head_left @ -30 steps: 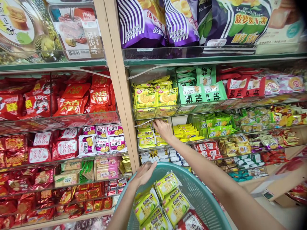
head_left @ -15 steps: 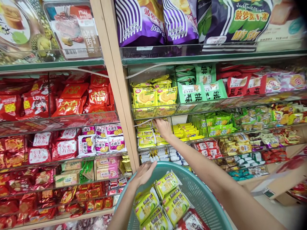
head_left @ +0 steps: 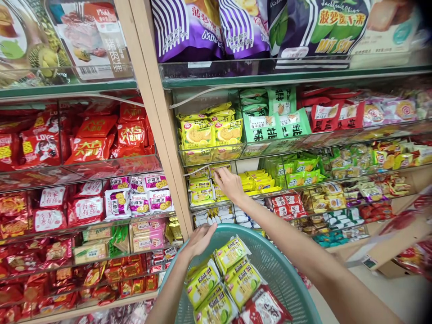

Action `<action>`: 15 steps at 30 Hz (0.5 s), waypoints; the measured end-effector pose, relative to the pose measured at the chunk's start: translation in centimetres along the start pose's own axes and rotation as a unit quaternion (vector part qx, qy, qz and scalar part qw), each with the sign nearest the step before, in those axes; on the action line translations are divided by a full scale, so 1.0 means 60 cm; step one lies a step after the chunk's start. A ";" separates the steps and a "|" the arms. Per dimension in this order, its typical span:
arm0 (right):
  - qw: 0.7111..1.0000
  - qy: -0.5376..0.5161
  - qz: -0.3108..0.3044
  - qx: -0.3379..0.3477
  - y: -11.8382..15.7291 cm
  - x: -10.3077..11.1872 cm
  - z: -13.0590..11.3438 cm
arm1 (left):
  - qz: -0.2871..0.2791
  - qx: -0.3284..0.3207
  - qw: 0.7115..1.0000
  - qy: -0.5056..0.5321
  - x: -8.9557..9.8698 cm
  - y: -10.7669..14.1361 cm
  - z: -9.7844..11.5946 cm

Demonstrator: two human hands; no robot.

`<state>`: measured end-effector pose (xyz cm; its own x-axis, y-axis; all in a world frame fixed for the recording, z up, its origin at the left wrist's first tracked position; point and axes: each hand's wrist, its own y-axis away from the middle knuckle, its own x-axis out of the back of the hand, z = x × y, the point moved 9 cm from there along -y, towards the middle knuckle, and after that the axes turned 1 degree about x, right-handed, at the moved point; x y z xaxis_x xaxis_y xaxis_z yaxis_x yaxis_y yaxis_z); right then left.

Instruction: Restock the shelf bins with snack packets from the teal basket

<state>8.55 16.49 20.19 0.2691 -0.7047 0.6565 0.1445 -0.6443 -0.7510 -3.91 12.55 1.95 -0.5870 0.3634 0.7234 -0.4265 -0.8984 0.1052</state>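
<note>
My right hand (head_left: 229, 183) reaches into a shelf compartment of yellow lemon packets (head_left: 201, 192), its bent fingers at the packets; whether it grips one I cannot make out. Over the near rim of a teal plastic basket (head_left: 286, 265), on its left side, rests my left hand (head_left: 201, 239), with fingers stretched out and nothing seen in it. Inside the basket lie several yellow-green lemon packets (head_left: 203, 282) and red-and-white packets (head_left: 265, 307).
Yellow round-biscuit packets (head_left: 197, 132) and green packets (head_left: 261, 126) fill the shelf above. A wooden upright (head_left: 162, 117) divides the shelving. Clear shelf edges run across. Red packets (head_left: 91, 148) fill compartments at the left.
The shelves and basket have shifted slightly left in view. My right hand has come a little lower and outward from the compartment's upper part, showing more of its fingers.
</note>
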 end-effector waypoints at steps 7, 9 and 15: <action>0.975 -0.208 -0.021 -0.074 0.189 0.086 0.030 | 0.012 -0.019 1.000 -0.001 0.004 -0.004 0.009; 0.954 -0.254 -0.074 -0.144 0.269 0.099 0.061 | 0.008 -0.014 1.000 -0.001 0.004 -0.005 0.008; 0.853 -0.273 -0.001 -0.445 0.506 0.120 0.227 | 0.018 0.004 1.000 -0.002 0.003 -0.010 0.006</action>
<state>27.88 -4.12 1.14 0.7078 -0.6170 0.3441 -0.5699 -0.7865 -0.2380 -3.53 13.06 2.28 -0.5996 0.3296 0.7292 -0.3990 -0.9130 0.0846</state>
